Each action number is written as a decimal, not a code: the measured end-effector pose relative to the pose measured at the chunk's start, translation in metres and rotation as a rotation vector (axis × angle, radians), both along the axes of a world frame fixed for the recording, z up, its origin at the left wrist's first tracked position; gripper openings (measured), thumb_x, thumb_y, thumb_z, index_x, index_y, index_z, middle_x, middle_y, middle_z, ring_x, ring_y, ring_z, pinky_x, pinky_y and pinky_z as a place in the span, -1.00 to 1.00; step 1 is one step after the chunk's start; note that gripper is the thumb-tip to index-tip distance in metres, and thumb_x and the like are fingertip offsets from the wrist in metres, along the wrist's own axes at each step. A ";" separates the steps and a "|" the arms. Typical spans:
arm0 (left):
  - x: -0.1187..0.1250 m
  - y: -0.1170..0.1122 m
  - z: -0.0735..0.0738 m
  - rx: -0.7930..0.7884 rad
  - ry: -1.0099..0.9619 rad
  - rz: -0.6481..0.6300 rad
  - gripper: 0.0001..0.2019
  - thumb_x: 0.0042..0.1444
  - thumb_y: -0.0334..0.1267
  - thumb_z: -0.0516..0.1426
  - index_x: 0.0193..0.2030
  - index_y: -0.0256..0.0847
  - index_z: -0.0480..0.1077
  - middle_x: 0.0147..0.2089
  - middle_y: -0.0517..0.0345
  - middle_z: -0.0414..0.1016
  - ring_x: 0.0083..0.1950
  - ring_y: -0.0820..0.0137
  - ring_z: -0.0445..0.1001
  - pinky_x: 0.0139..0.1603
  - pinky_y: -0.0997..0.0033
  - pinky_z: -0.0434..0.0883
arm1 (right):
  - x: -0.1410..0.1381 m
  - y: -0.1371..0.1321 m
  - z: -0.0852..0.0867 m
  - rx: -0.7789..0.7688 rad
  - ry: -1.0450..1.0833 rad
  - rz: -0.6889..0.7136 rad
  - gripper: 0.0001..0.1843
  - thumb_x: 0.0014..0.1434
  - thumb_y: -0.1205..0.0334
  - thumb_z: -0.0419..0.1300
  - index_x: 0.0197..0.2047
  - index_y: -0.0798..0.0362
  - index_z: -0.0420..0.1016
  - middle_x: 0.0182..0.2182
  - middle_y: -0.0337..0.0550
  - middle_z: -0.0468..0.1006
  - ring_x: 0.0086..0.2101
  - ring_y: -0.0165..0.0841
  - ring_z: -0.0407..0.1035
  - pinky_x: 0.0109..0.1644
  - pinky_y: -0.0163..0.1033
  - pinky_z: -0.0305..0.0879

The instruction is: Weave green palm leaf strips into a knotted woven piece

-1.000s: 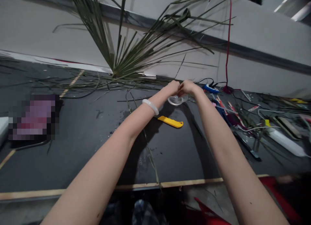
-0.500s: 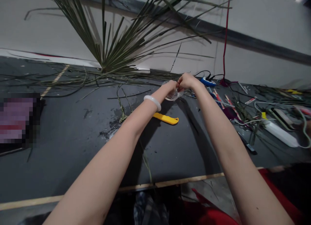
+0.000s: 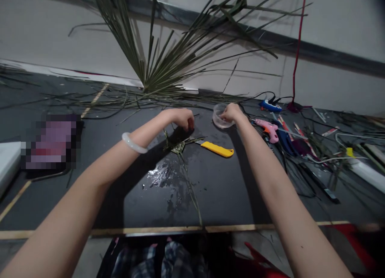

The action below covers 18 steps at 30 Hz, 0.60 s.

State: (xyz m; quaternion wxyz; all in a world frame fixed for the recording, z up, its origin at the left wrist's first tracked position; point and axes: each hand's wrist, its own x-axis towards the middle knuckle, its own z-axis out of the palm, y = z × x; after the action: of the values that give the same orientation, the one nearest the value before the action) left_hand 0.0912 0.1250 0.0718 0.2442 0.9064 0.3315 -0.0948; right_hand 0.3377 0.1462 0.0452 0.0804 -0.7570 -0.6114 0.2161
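Observation:
My left hand [image 3: 182, 117], a pale bracelet [image 3: 134, 144] on its wrist, hovers with its fingers curled in just above a small woven green leaf piece [image 3: 178, 146] on the black table [image 3: 90, 190]. I see nothing in it. My right hand [image 3: 231, 111] rests on the far rim of a small clear plastic bowl [image 3: 219, 118], its fingers pinched on the edge. A yellow utility knife [image 3: 217, 149] lies between the leaf piece and the bowl. A wet patch [image 3: 167, 174] shines on the table in front of the leaf piece.
A fan of long green palm leaves [image 3: 156, 65] leans on the wall behind, with loose strips along the table's back. To the right lie a pink glue gun [image 3: 270, 129], a blue one [image 3: 271, 106], cords and tools. A blurred dark object [image 3: 49, 144] sits at the left.
My hands have parted: the left has left the bowl and moved left, down over the leaf piece. The right stays at the bowl, which now rests on the table.

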 end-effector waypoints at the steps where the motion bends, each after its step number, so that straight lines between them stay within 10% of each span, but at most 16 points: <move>1: -0.006 -0.004 -0.005 -0.019 -0.009 -0.004 -0.66 -0.14 -0.39 0.20 -0.14 -0.23 0.53 -0.23 0.14 0.59 -0.24 0.40 0.48 -0.29 0.56 0.29 | 0.001 -0.001 0.000 0.005 0.021 -0.006 -0.90 -0.09 0.47 0.29 -0.54 0.15 0.48 -0.68 -0.19 0.45 -0.46 -0.31 0.46 -0.31 -0.29 0.42; 7: -0.023 -0.018 -0.009 0.112 -0.075 0.055 -0.73 -0.04 -0.21 0.20 -0.19 -0.26 0.53 -0.25 0.09 0.56 -0.25 0.38 0.48 -0.28 0.53 0.28 | 0.003 -0.005 0.024 0.093 0.211 -0.013 -0.86 -0.01 0.33 0.32 -0.50 0.17 0.45 -0.61 -0.12 0.51 -0.47 -0.34 0.48 -0.29 -0.29 0.46; 13: -0.075 -0.053 0.001 0.310 -0.001 0.271 -0.77 0.08 -0.13 0.13 -0.20 -0.17 0.50 -0.29 0.12 0.54 -0.33 0.37 0.45 -0.39 0.51 0.21 | -0.023 -0.016 0.066 0.463 0.642 0.274 -0.81 -0.01 0.38 0.31 -0.25 0.17 0.52 -0.36 -0.06 0.61 -0.30 -0.30 0.51 -0.11 -0.15 0.44; 18: -0.104 -0.085 -0.008 0.261 0.053 0.396 -0.79 0.10 -0.08 0.13 -0.29 -0.15 0.48 -0.35 0.15 0.53 -0.40 0.39 0.43 -0.46 0.51 0.16 | -0.077 -0.031 0.043 0.320 0.418 0.503 -0.78 -0.04 0.45 0.28 -0.25 0.11 0.57 -0.26 -0.06 0.62 -0.21 -0.25 0.50 -0.02 -0.10 0.40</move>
State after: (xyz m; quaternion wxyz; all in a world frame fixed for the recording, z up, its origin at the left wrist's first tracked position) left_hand -0.0131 0.0404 0.0636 0.1300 0.8446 0.5187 -0.0253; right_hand 0.2608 0.1151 0.0879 0.2656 -0.5002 -0.7749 0.2807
